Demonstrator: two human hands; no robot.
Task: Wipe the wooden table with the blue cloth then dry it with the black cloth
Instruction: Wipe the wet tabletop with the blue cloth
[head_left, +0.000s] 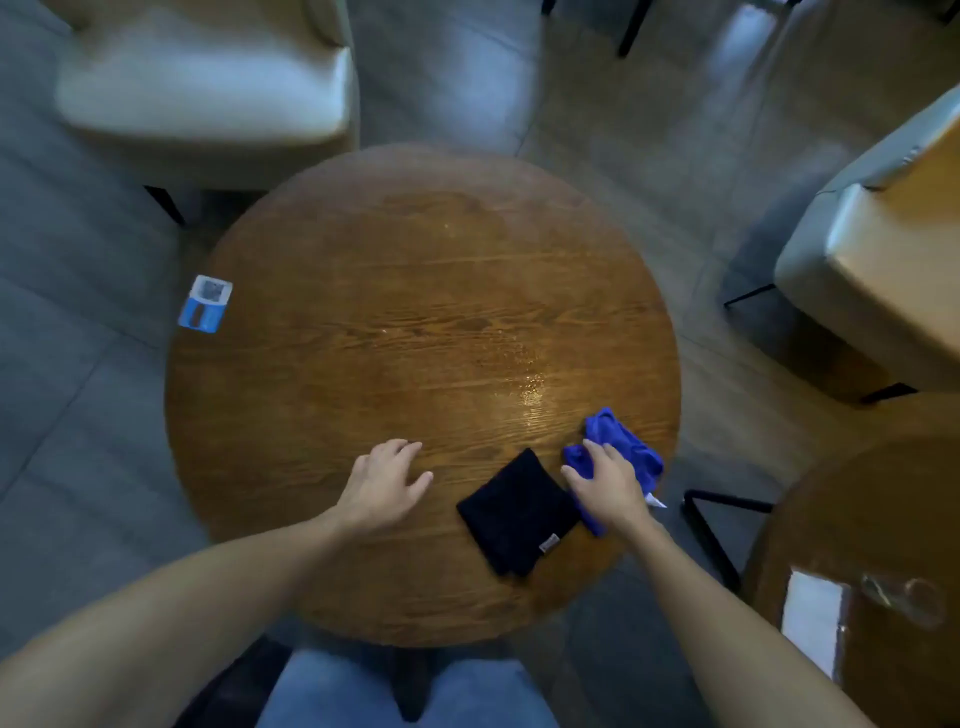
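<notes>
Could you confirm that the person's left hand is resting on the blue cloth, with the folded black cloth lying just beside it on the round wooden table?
Not quite: the head view shows the right hand on the blue cloth, not the left. The left hand rests on bare wood. The rest holds: the folded black cloth lies just beside the blue one on the round wooden table.

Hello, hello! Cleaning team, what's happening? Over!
Right hand on blue cloth. Left hand flat on wooden table. Black cloth folded, waiting. Card at far-left edge.
</notes>
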